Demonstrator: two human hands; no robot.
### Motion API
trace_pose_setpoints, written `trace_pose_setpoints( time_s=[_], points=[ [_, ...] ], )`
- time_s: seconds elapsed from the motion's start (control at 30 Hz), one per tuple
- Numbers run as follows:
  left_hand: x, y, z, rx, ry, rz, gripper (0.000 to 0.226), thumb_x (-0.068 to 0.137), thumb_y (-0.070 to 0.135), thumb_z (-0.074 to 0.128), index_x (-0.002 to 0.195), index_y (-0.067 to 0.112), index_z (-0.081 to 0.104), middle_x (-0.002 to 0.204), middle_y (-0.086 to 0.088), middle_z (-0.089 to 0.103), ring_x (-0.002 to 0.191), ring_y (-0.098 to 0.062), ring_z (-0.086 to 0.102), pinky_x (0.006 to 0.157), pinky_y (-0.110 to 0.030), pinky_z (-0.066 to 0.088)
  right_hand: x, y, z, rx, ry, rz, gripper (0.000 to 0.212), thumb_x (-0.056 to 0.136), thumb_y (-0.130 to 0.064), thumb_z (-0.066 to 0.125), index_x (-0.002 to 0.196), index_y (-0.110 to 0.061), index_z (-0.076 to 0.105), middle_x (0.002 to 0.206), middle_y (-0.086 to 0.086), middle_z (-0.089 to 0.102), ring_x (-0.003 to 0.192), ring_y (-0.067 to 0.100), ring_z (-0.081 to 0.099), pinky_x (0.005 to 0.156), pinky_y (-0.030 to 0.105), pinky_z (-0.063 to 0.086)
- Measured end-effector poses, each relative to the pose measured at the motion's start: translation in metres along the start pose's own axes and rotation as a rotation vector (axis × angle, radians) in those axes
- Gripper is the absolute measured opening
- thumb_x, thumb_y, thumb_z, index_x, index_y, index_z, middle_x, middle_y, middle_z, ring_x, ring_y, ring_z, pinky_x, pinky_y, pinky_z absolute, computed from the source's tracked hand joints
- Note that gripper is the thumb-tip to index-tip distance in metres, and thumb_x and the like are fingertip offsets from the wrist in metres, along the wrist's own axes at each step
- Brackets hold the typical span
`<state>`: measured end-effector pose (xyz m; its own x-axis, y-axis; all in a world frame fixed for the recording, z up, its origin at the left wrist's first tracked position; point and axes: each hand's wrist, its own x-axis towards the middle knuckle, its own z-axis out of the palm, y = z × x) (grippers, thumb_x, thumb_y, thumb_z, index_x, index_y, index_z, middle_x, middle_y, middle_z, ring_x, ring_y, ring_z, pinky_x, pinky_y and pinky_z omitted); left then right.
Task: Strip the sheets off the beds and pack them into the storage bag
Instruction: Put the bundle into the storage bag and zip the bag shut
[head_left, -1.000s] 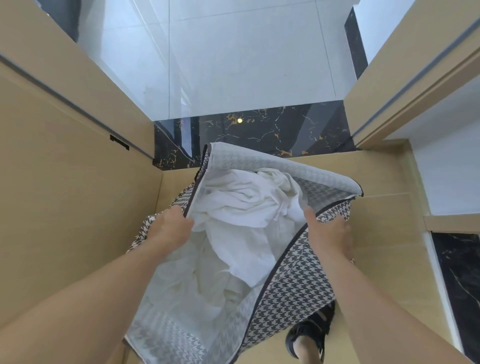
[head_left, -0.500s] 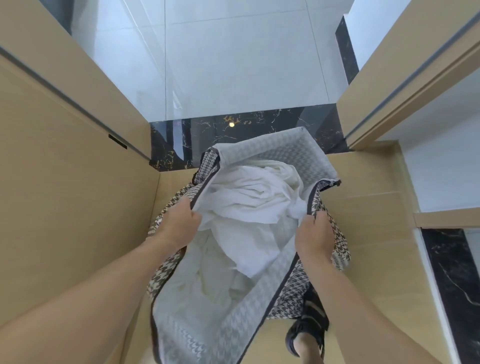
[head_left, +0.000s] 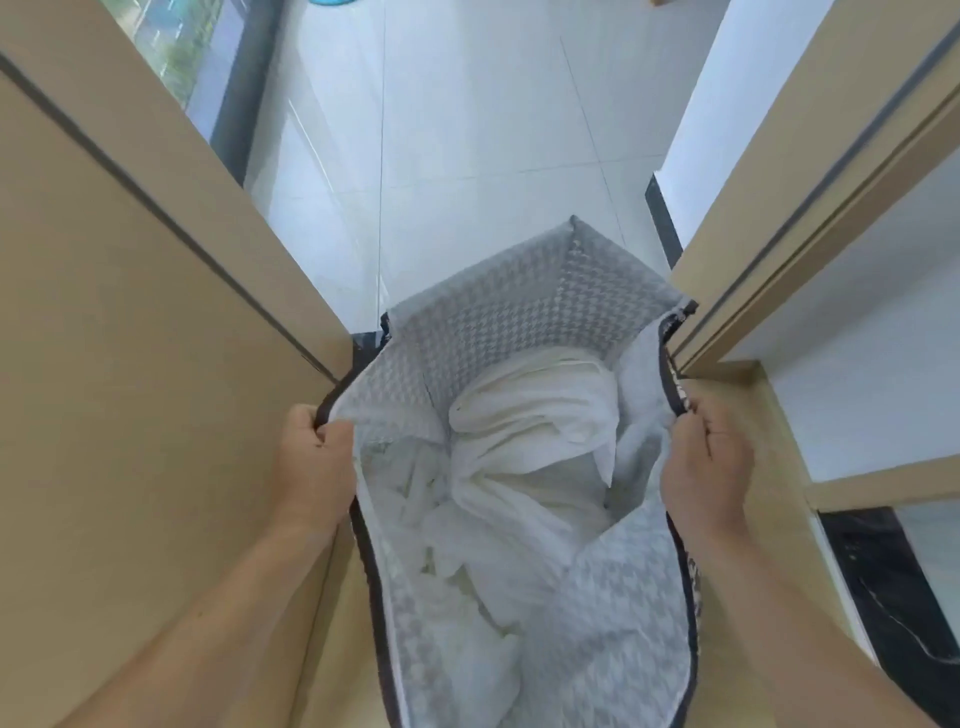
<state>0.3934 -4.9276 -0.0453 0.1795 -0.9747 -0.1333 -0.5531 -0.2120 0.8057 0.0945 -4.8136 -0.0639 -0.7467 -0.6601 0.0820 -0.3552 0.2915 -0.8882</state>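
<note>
A houndstooth storage bag (head_left: 498, 322) with dark trim hangs open in front of me, its mouth spread wide. Crumpled white sheets (head_left: 524, 447) fill the inside. My left hand (head_left: 311, 457) grips the bag's left rim, fingers curled over the dark edge. My right hand (head_left: 706, 462) grips the right rim the same way. The bag's lower part runs out of view at the bottom.
A tan wooden panel (head_left: 130, 364) stands close on the left and a tan door frame (head_left: 810, 182) on the right, leaving a narrow passage. Glossy white floor tiles (head_left: 467, 130) stretch ahead. Black marble trim (head_left: 893, 597) lies at lower right.
Both hands have lifted the bag and pulled its rims apart, widening the mouth. The view has tilted up toward the white tiled floor; the black marble strip and the sandalled foot are gone from view.
</note>
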Motion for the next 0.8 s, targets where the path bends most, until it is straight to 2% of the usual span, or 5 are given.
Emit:
trace_pose_setpoints(
  time_s=[0.13,0.33,0.43,0.6,0.8],
  points=[
    [-0.062,-0.013,0.005,0.293,-0.215,-0.054,0.011,0.088,0.007,0.048,0.079,0.008,0.043,0.066,-0.003,0.043,0.056,-0.019,0.036,0.05,-0.034,0.029,-0.006,0.009,-0.021,-0.328,-0.278,0.159,0.032,0.093,-0.007,0.04,0.064,-0.013,0.03,0.06,0.006,0.035,0.063,0.029,0.037,0.055,0.039,0.019],
    [-0.036,0.071,-0.047,0.166,0.063,0.092,0.011,0.087,0.012,0.047,0.078,0.016,0.043,0.063,0.003,0.043,0.044,-0.001,0.041,0.039,-0.02,0.031,0.059,-0.076,-0.07,-0.166,-0.049,-0.142,0.026,0.08,-0.015,0.036,0.058,-0.022,0.024,0.052,-0.002,0.027,0.053,0.019,0.025,0.052,0.033,0.019],
    [-0.057,0.067,-0.07,0.198,0.118,0.043,0.012,0.087,0.013,0.048,0.078,0.021,0.046,0.061,0.003,0.049,0.043,-0.005,0.044,0.041,-0.028,0.033,0.069,-0.087,-0.089,-0.159,-0.019,-0.161,0.019,0.077,-0.024,0.033,0.059,-0.019,0.03,0.051,-0.003,0.031,0.05,0.018,0.027,0.049,0.031,0.02],
    [-0.079,-0.002,-0.046,0.36,-0.165,-0.152,0.017,0.091,-0.001,0.047,0.079,0.004,0.036,0.063,-0.006,0.035,0.055,-0.019,0.029,0.051,-0.035,0.021,0.062,-0.029,-0.078,-0.788,-0.522,0.058,0.03,0.1,-0.025,0.035,0.092,-0.009,0.059,0.086,0.01,0.062,0.083,0.035,0.059,0.073,0.04,0.05],
    [-0.051,-0.062,-0.01,0.627,-0.497,-0.36,0.009,0.095,0.013,0.05,0.094,0.005,0.054,0.092,-0.009,0.059,0.082,-0.027,0.057,0.066,-0.033,0.042,0.037,0.057,-0.082,-1.083,-0.825,0.159,0.023,0.101,-0.028,0.04,0.105,-0.018,0.06,0.082,-0.001,0.055,0.078,0.022,0.05,0.066,0.031,0.042]
  ],
)
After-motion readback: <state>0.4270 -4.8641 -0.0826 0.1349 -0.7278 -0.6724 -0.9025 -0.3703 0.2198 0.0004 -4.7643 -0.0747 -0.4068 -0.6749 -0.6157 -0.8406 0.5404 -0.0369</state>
